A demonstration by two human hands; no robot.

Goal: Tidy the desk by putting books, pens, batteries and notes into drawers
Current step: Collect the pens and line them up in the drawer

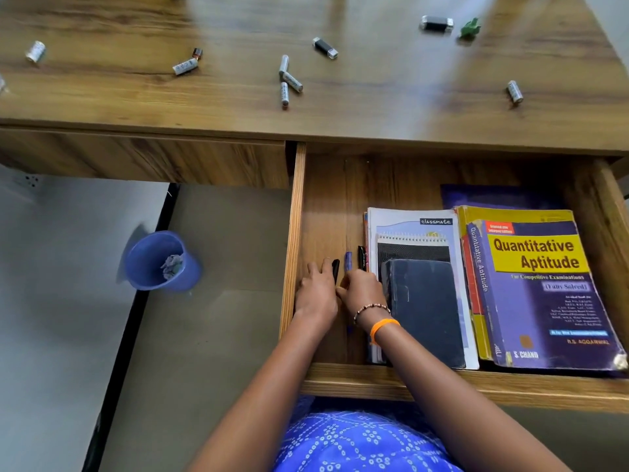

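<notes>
The right-hand drawer [391,378] is pulled out. Both my hands are inside it at its left end. My left hand [316,291] lies flat on the drawer floor, fingers beside a black pen [336,269]. My right hand [362,289] is curled over a blue pen [348,261]; another black pen [361,257] lies just to its right. A stack of notebooks with a dark diary [423,301] on top fills the drawer's middle. A thick yellow and purple book [537,287] lies at its right. Several batteries [287,80] are scattered on the desktop [102,97].
A small green object [470,27] sits on the desktop at the far right. The left drawer front [143,158] is closed. A blue bin [158,262] with crumpled paper stands on the floor under the desk's left side.
</notes>
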